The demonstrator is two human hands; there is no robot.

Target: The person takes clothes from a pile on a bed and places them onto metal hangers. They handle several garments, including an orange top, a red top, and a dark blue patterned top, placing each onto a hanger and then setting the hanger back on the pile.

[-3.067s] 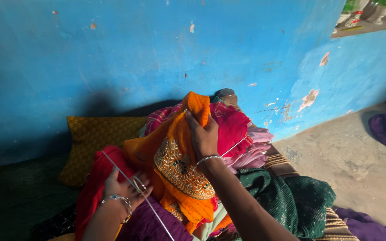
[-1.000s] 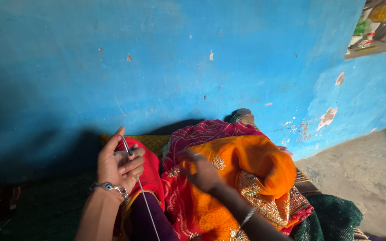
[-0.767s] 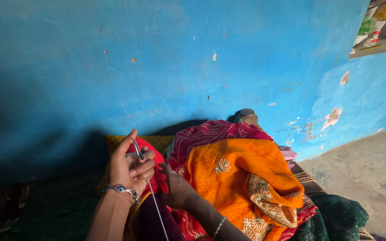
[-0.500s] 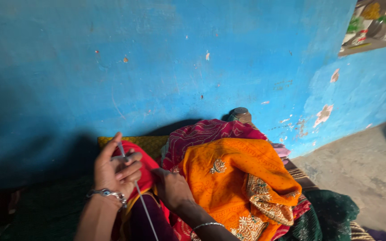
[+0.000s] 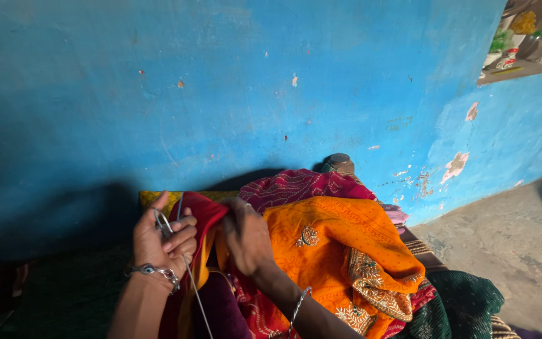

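**Red cloth pinched beside a thin wire hanger**

The left hand (image 5: 161,242) closes its fingers (image 5: 180,233) around a thin metal wire hanger (image 5: 186,276), its slim rod running down past a silver bracelet. The right hand (image 5: 249,235) pinches the soft red cloth (image 5: 203,210) (yellow-edged) just beside it. An orange embroidered fabric (image 5: 340,242) with gold thread lies crumpled to the right, against the rough, chipped blue wall (image 5: 252,81).

The wire hanger (image 5: 189,276) runs off the frame's bottom edge.
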